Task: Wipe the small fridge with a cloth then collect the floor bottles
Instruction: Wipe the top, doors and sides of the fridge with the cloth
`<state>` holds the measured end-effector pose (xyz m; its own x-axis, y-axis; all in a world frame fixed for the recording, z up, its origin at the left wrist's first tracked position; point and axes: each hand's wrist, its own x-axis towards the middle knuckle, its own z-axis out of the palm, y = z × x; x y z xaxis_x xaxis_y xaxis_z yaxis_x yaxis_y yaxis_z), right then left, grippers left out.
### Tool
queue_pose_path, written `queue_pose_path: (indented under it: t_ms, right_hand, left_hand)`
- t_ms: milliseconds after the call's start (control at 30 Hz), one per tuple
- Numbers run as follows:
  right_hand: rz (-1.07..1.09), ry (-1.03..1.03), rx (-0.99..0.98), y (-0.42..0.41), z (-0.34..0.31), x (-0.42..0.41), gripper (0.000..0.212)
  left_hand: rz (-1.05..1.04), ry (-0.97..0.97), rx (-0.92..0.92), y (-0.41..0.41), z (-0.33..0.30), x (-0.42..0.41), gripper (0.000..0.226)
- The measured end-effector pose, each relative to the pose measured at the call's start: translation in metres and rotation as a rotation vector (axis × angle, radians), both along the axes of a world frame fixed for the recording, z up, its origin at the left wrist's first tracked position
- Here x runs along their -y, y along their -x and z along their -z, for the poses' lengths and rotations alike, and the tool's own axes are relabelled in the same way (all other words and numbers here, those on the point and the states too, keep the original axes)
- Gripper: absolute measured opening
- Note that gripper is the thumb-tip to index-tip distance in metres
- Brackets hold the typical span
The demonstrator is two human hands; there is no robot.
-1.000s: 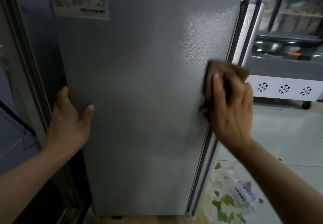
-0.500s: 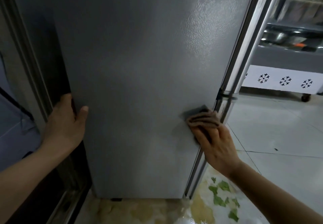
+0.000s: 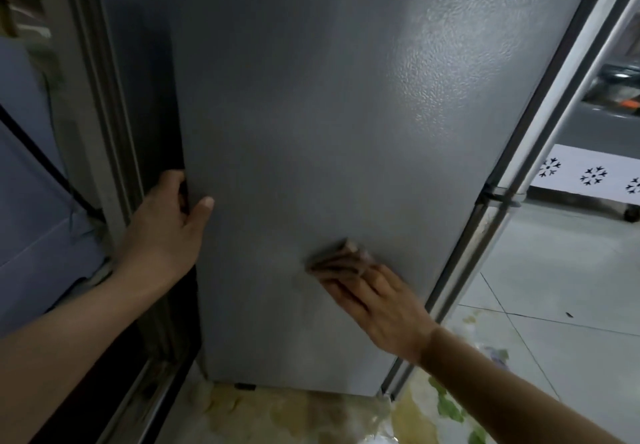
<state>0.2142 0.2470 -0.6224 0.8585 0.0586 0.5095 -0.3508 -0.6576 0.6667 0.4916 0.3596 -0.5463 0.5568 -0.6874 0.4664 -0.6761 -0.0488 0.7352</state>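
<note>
Wiping low on the side of the small fridge

The small fridge (image 3: 346, 131) fills most of the view, standing on a sheet with a leaf pattern (image 3: 446, 409) that covers part of the tiled floor (image 3: 561, 287). The left hand (image 3: 162, 232) is curled round the fridge's back edge, thumb on the gray side, holding it steady. The right hand (image 3: 377, 305) is flat and open, fingers pressing the brown cloth (image 3: 337, 253) against the lower part of the gray side. The cloth is blurry, so I think it is folded. A hard push could rock the fridge or make the sheet slide. The cloth could slip out from under the flat fingers. No floor bottles show here.
</note>
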Motion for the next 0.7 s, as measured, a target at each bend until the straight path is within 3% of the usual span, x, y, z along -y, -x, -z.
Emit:
queue_pose_path:
  t_ms: [67, 200, 300, 367, 467, 533, 600, 700]
  right_hand:
    - [-0.045, 0.045, 0.052, -0.005, -0.023, 0.000, 0.047]
    - [-0.004, 0.020, 0.516, -0.034, -0.122, 0.006, 0.067]
    - [0.045, -0.018, 0.679, -0.056, -0.130, 0.002, 0.066]
    - [0.006, -0.035, 0.557, -0.060, -0.090, -0.004, 0.059]
    - [-0.056, -0.006, 0.066, -0.054, -0.017, -0.011, 0.041]
    - [-0.020, 0.035, -0.104, -0.053, -0.003, -0.015, 0.042]
    - [-0.023, 0.052, -0.070, -0.058, -0.020, -0.017, 0.042]
    - [-0.029, 0.043, 0.257, -0.075, -0.085, -0.014, 0.042]
  left_hand:
    - [0.022, -0.011, 0.000, -0.002, 0.000, 0.000, 0.027]
    - [0.015, -0.001, 0.003, -0.008, 0.002, 0.000, 0.028]
    - [0.026, -0.004, -0.009, -0.011, 0.003, 0.001, 0.031]
    - [0.034, 0.004, -0.008, -0.012, 0.003, 0.000, 0.033]
    - [0.045, -0.018, 0.007, -0.012, 0.005, -0.004, 0.040]
    - [0.081, -0.064, 0.001, -0.015, 0.009, -0.008, 0.041]
    - [0.140, -0.110, -0.034, -0.020, 0.018, -0.015, 0.038]
    - [0.231, -0.135, -0.092, -0.028, 0.035, -0.024, 0.040]
